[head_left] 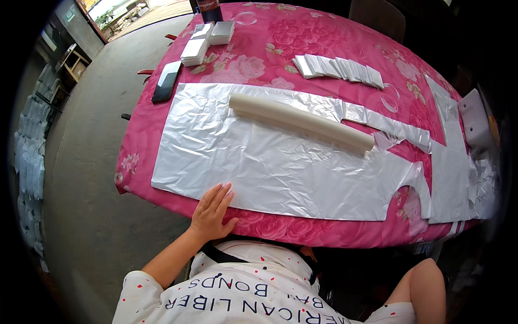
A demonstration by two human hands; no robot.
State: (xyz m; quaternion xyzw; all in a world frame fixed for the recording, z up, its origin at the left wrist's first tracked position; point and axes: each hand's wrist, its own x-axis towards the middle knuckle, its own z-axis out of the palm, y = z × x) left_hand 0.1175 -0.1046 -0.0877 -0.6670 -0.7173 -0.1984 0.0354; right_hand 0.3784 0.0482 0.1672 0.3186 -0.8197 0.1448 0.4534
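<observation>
A silvery-white plastic vest-style bag (pixel 226 162) lies spread out, its handle cut-outs toward the right. My left hand (pixel 211 214) rests palm down at the bag's near edge, fingers extended and touching the plastic, with nothing gripped. Across the upper part of the bag lies a pale beige tube (pixel 302 121), slanting down to the right. My right upper arm shows at the lower right, but the hand is out of sight.
A pink floral cloth (pixel 253 67) covers the table. Along its far side are stacks of small white packets (pixel 195 51), a fanned row of packets (pixel 339 70), a phone (pixel 167 81) and a dark bottle (pixel 209 11). More plastic bags (pixel 450 183) and a white holder (pixel 476 121) are at right.
</observation>
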